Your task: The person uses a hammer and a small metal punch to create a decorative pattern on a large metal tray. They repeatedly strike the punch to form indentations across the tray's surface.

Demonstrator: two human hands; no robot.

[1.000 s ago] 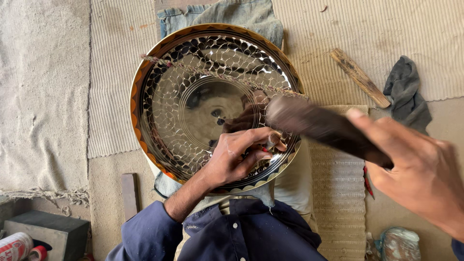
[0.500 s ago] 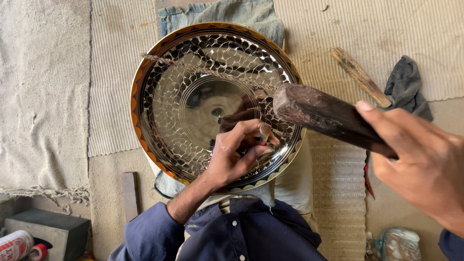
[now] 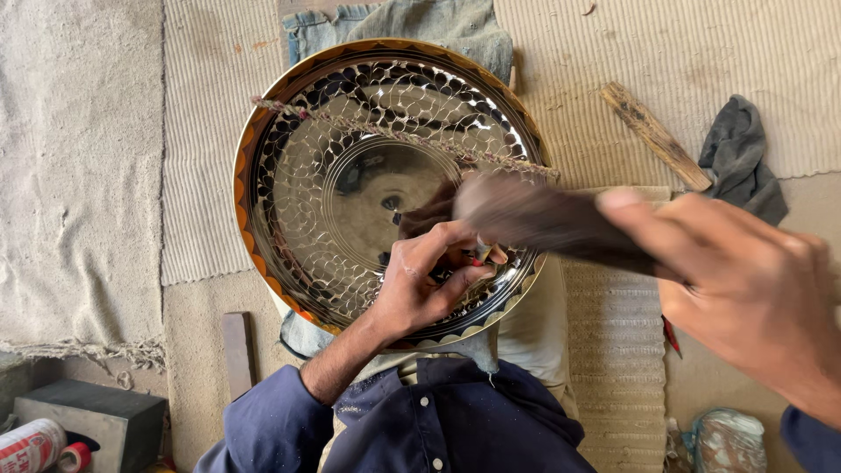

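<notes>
Although most of the scene is sharp, several things are being cut off or blurred. At the lower left edge, a red and white can (image 3: 31,445) is lying only partly in frame beside a dark grey block (image 3: 92,422), and whether the can holds anything cannot be told. Right of these, a flat wooden strip (image 3: 236,352) is lying on the mat. A large round metal plate (image 3: 350,188) with a scalloped orange rim is resting in the middle over a denim cloth (image 3: 420,22), with a frayed cord (image 3: 394,136) stretching across its face; the plate is holding nothing but reflections. The left hand (image 3: 425,285) is resting on the plate's lower right part, its fingers curled together and pinching a small tool whose tip is hidden under them. Just right, a wooden mallet (image 3: 534,219) is hovering above that hand, its head smeared by motion. The right hand (image 3: 745,289) is wrapping closed fingers around the handle, covering most of it. Beyond it, a wooden stick (image 3: 655,136) and a grey rag (image 3: 740,158) are lying near each other, and a bundled bag (image 3: 725,442) is being clipped by the bottom edge.
</notes>
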